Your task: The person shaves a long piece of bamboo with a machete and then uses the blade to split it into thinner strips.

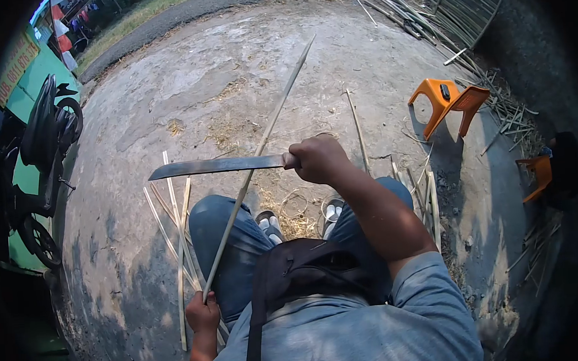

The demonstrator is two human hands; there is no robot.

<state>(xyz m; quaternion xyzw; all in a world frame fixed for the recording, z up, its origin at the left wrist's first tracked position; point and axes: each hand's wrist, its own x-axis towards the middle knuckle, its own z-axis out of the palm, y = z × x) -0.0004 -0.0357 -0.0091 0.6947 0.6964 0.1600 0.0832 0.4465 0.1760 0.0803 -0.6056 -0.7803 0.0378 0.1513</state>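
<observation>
My right hand (317, 159) is wrapped round the handle of a machete (219, 166), whose long blade points left across my front. Beneath the blade runs a long, pale bamboo strip (270, 124), slanting up and away to a pointed far end; the blade crosses over it in this view. Low on the left, my left hand (202, 312) grips the near end of this strip beside my left knee. Several split bamboo strips (179, 251) lie on the ground next to my left leg, and more strips (432, 205) lie beside my right leg.
An orange plastic chair (436, 101) with a small black object on it stands at the right, with piled bamboo (511, 113) behind it. A motorbike (42, 154) is parked at the left. Shavings (298, 227) litter the concrete (148, 109) between my feet.
</observation>
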